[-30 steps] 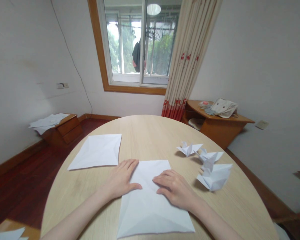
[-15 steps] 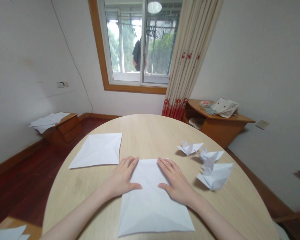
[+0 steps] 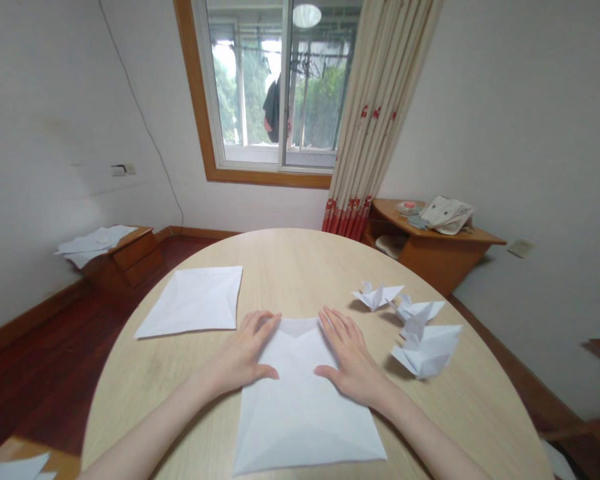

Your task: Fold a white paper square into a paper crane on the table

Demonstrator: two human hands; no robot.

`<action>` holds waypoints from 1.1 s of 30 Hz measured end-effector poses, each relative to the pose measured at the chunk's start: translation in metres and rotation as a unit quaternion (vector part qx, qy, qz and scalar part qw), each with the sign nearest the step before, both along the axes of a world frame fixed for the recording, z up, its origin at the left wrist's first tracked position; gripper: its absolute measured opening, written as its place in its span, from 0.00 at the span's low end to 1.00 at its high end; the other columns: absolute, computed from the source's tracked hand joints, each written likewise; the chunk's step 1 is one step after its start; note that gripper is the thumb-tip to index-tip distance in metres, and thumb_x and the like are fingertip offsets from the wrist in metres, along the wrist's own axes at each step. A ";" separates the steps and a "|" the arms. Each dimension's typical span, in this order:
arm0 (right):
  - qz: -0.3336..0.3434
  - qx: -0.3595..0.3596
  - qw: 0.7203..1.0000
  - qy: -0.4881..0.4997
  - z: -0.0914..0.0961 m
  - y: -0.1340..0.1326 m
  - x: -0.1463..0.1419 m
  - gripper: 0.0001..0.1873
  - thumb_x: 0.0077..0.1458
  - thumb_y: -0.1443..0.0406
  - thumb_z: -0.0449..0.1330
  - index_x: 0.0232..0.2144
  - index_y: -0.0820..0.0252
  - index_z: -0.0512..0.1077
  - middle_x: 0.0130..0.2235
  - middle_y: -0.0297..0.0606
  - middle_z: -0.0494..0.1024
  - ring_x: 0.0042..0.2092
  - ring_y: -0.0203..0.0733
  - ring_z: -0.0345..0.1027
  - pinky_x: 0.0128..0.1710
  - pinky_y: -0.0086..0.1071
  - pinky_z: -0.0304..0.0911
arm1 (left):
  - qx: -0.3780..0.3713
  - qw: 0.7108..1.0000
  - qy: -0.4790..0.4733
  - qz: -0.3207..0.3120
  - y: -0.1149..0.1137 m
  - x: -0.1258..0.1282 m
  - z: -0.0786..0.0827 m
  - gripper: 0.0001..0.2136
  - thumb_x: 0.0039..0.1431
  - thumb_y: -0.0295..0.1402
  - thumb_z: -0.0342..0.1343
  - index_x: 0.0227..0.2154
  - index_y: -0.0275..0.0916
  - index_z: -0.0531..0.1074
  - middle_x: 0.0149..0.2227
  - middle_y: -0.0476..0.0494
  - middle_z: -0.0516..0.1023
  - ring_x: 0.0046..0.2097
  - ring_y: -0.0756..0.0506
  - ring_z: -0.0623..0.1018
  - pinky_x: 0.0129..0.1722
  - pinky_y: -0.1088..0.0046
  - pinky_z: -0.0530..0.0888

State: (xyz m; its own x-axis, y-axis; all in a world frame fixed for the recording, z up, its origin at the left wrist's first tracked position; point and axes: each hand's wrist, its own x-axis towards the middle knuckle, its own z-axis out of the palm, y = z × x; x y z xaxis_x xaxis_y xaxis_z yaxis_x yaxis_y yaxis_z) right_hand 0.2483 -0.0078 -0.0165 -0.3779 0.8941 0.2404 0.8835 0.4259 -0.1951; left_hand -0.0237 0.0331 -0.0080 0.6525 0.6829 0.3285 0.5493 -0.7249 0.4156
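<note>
A creased white sheet of paper (image 3: pixel 303 413) lies flat on the round table in front of me. My left hand (image 3: pixel 253 350) rests on its far left part, thumb out to the side and fingers stretched toward the far edge. On the far right part lies my right hand (image 3: pixel 347 353), its fingers spread and flat. Both palms press on the paper, and neither hand grips anything. Between the fingers, the far edge shows a faint crease. To the left, apart from my hand, is another white paper sheet (image 3: pixel 193 300).
Three folded paper birds, among them a near one (image 3: pixel 425 350) and a far one (image 3: pixel 377 295), stand right of my hand on the wooden table (image 3: pixel 290 257). A small cabinet (image 3: pixel 140 257) with papers is at the left, and a corner shelf (image 3: pixel 440 257) at the right.
My right hand's fingers have slid slightly outward and away from me along the far edge. The left hand stays nearly in place. The view has shifted a little.
</note>
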 end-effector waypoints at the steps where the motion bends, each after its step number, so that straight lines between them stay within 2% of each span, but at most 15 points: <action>1: -0.001 -0.002 1.000 -0.004 0.000 0.000 0.000 0.54 0.54 0.54 0.60 0.67 0.55 0.28 0.69 0.49 0.43 0.69 0.54 0.31 0.64 0.54 0.35 | 0.000 1.000 -0.005 -0.009 0.001 -0.001 0.001 0.47 0.47 0.44 0.68 0.65 0.48 0.46 0.58 0.34 0.58 0.60 0.31 0.59 0.57 0.45 0.62; 7: -0.007 -0.001 1.000 -0.026 0.002 0.001 0.002 0.57 0.53 0.50 0.61 0.67 0.56 0.25 0.69 0.49 0.45 0.68 0.56 0.33 0.64 0.54 0.35 | 0.007 0.999 -0.036 -0.026 0.003 -0.004 0.004 0.49 0.45 0.43 0.70 0.65 0.51 0.45 0.55 0.36 0.58 0.58 0.33 0.61 0.56 0.46 0.63; 15: -0.018 0.059 0.998 -0.033 0.004 0.000 -0.001 0.59 0.51 0.48 0.61 0.67 0.59 0.25 0.65 0.54 0.54 0.67 0.60 0.40 0.62 0.56 0.36 | 0.062 0.997 -0.037 -0.030 -0.004 -0.001 0.012 0.51 0.42 0.28 0.72 0.65 0.54 0.47 0.51 0.40 0.58 0.54 0.35 0.63 0.53 0.47 0.67; 21: -0.011 0.125 0.991 -0.046 0.004 0.001 0.001 0.63 0.47 0.45 0.64 0.67 0.61 0.26 0.62 0.56 0.60 0.65 0.62 0.45 0.61 0.57 0.37 | 0.136 0.989 -0.039 -0.044 -0.006 -0.001 0.016 0.41 0.54 0.24 0.62 0.65 0.55 0.47 0.50 0.40 0.60 0.51 0.37 0.66 0.50 0.50 0.70; 26: -0.013 0.138 0.989 -0.051 0.004 0.002 0.002 0.62 0.48 0.45 0.63 0.66 0.61 0.25 0.63 0.55 0.58 0.64 0.62 0.45 0.61 0.56 0.37 | 0.162 0.983 -0.076 -0.049 -0.008 -0.001 0.021 0.31 0.63 0.23 0.50 0.64 0.55 0.50 0.47 0.41 0.63 0.49 0.42 0.69 0.47 0.59 0.74; 30: -0.017 0.133 0.990 -0.052 0.006 0.001 0.002 0.62 0.49 0.45 0.62 0.66 0.60 0.23 0.63 0.54 0.58 0.64 0.61 0.45 0.61 0.55 0.36 | 0.143 0.981 -0.119 -0.059 -0.009 -0.001 0.025 0.28 0.65 0.22 0.48 0.64 0.53 0.52 0.48 0.41 0.64 0.49 0.44 0.71 0.44 0.67 0.76; 33: -0.024 0.126 0.990 -0.052 0.007 0.002 0.003 0.62 0.49 0.46 0.61 0.66 0.60 0.22 0.63 0.53 0.57 0.65 0.60 0.45 0.62 0.55 0.35 | 0.116 0.982 -0.139 -0.054 -0.008 -0.002 0.025 0.27 0.65 0.23 0.47 0.64 0.53 0.52 0.47 0.42 0.68 0.47 0.45 0.73 0.44 0.68 0.76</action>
